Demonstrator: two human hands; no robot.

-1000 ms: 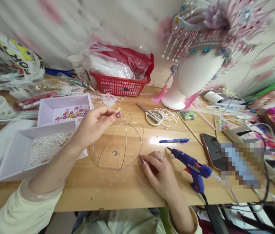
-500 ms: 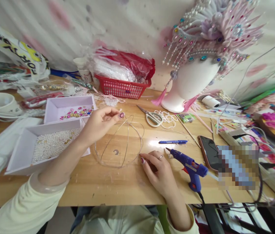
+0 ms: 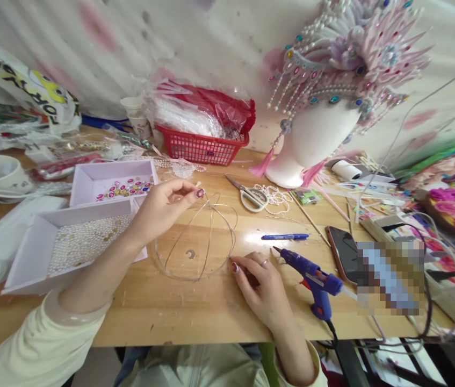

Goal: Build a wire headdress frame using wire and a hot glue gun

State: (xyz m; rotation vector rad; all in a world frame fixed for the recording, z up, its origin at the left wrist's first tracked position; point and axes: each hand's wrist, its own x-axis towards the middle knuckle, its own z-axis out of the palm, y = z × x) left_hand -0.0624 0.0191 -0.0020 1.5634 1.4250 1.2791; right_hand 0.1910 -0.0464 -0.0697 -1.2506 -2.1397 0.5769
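Note:
A wire frame (image 3: 210,236), a thin ring with arched wires crossing at the top, stands on the wooden table. My left hand (image 3: 170,203) is closed in a pinch beside the top crossing; its fingertips meet at a wire end there. At the frame's lower right edge, my right hand (image 3: 260,282) pinches the ring wire between thumb and forefinger, resting on the table. A blue glue gun (image 3: 311,277) lies just right of my right hand. Beyond it is a blue pen (image 3: 284,237).
Left are lilac boxes of pearl beads (image 3: 86,242) and coloured gems (image 3: 126,187). Scissors (image 3: 253,198), a bead string (image 3: 279,199) and a red basket (image 3: 201,148) stand behind. A foam head (image 3: 311,137) wears an ornate headdress (image 3: 344,59). A phone (image 3: 344,252) lies right.
The view has shifted very slightly. Both hands keep their hold on the wire frame, with hardly any movement.

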